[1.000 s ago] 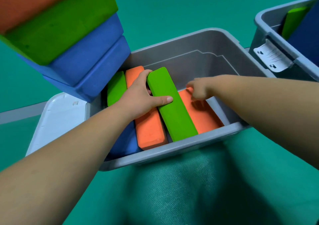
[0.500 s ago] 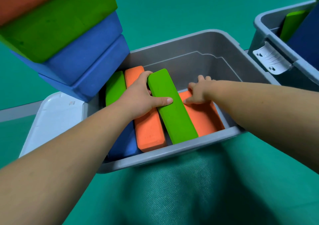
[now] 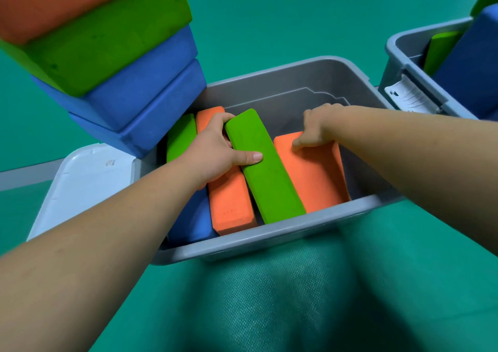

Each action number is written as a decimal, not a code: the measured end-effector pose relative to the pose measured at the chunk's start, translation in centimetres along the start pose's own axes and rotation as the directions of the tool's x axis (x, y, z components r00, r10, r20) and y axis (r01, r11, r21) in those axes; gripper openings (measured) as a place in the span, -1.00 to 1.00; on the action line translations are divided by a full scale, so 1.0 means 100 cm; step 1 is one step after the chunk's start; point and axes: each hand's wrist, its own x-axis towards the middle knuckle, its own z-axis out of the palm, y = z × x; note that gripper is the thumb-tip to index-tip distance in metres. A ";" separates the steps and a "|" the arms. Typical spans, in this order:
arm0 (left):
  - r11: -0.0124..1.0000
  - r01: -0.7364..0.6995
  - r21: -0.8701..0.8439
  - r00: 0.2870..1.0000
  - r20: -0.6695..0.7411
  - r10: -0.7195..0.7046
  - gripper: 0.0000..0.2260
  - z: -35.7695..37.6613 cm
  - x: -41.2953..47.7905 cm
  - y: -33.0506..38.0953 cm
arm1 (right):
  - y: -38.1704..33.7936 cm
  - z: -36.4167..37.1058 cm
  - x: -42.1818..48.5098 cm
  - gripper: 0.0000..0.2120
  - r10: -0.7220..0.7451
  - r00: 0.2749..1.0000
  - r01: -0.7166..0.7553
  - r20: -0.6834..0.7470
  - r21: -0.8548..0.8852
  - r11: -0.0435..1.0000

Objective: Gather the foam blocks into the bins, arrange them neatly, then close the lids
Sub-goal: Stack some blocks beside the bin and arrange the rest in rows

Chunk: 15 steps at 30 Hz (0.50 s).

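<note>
A grey bin (image 3: 269, 239) in front of me holds foam blocks on edge: a blue one (image 3: 192, 222), a green one (image 3: 180, 137), an orange one (image 3: 229, 206) and a tilted green block (image 3: 266, 168). My left hand (image 3: 215, 152) grips the far end of that tilted green block, thumb across its top. An orange block (image 3: 315, 173) lies flat at the bin's right. My right hand (image 3: 316, 127) holds its far edge, thumb on top and fingers curled over the end.
A stack of orange, green and blue blocks (image 3: 107, 47) towers at the upper left. The bin's white lid (image 3: 80, 184) lies open to the left. A second grey bin (image 3: 404, 52) with blue and green blocks stands at the right. Green floor surrounds everything.
My right hand has moved from hovering over the flat orange block to taking hold of its far edge. My left hand keeps its grip on the tilted green block.
</note>
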 end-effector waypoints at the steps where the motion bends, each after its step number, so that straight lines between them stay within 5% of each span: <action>1: 1.000 0.000 -0.023 1.000 0.004 0.000 -0.26 -0.001 -0.001 0.000 | 0.003 -0.003 -0.004 0.00 0.024 1.000 -0.024 0.013 -0.003 1.000; 5: 0.996 -0.064 -0.065 0.998 -0.030 0.063 -0.22 -0.001 -0.013 0.003 | 0.019 -0.016 -0.024 0.19 0.095 0.995 -0.097 0.042 0.073 0.993; 15: 0.913 -0.252 0.321 0.942 -0.135 0.308 -0.28 -0.006 -0.033 0.018 | 0.011 -0.036 -0.063 -0.21 0.174 0.984 -0.169 -0.034 0.125 0.978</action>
